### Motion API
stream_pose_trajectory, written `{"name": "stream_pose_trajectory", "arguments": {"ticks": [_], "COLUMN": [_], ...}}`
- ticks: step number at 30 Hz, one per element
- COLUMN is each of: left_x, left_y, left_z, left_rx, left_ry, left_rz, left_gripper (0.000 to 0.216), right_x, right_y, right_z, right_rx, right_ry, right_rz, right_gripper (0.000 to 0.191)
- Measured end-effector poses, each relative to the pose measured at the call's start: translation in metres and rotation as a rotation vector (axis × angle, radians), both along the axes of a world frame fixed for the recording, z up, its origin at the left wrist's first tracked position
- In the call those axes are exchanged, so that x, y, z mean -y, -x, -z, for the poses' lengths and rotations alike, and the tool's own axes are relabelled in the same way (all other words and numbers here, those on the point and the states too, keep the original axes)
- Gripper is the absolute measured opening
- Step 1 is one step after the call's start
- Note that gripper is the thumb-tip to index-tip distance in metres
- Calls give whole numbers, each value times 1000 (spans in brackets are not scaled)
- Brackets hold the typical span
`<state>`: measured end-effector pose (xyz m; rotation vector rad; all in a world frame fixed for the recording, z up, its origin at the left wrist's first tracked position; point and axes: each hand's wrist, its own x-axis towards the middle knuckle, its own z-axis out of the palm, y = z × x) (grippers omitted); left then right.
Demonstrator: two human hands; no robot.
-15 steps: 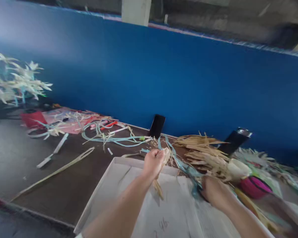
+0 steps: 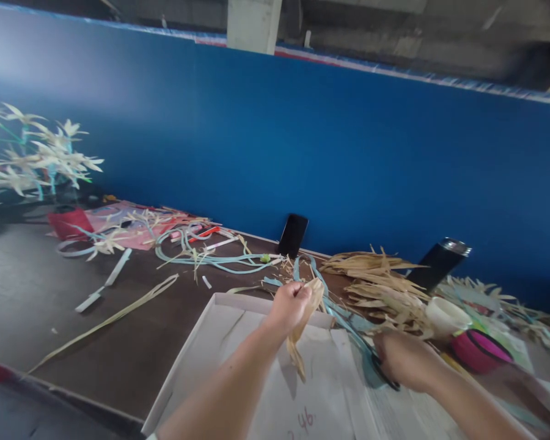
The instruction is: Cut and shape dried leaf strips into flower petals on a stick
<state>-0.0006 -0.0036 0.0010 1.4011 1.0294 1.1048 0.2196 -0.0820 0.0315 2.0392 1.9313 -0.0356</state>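
Observation:
Pinched in my left hand [image 2: 291, 305] is a strip of dried corn husk [image 2: 308, 311], pale tan, its narrow end hanging down over the white box lid [image 2: 261, 339]. My right hand [image 2: 403, 360], slightly blurred, is closed round a pair of scissors [image 2: 380, 370], of which the dark handle loops show at the fingers. Light-blue ribbon strips [image 2: 343, 315] lie beside and under this hand. Beyond it is a heap of dried corn husks [image 2: 385, 290].
At the back, a phone [image 2: 293, 235] and a black flask [image 2: 440, 263] lean near the blue panel [image 2: 302, 140]. On the right are a white cup [image 2: 447, 316] and a pink container [image 2: 481, 350]. Coiled blue cords [image 2: 220, 260] lie left, with husk flowers [image 2: 50, 153] beyond.
My left hand has risen slightly to the right with the husk, which shows more of its length. My right hand has shifted slightly right, and the scissors' handle shows more clearly.

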Motion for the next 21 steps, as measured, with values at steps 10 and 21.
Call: {"name": "stream_pose_trajectory", "arguments": {"ticks": [10, 21], "left_x": [-2, -1], "left_y": [-3, -2], "left_z": [8, 6], "left_rx": [7, -46], "left_ry": [-41, -19], "left_rz": [53, 55], "left_gripper": [31, 31], "right_x": [-1, 10], "right_y": [0, -29], "right_z": [5, 11], "right_rx": [-137, -773], "right_ry": [110, 366], "right_rz": [-1, 216], "right_gripper": [11, 11]}}
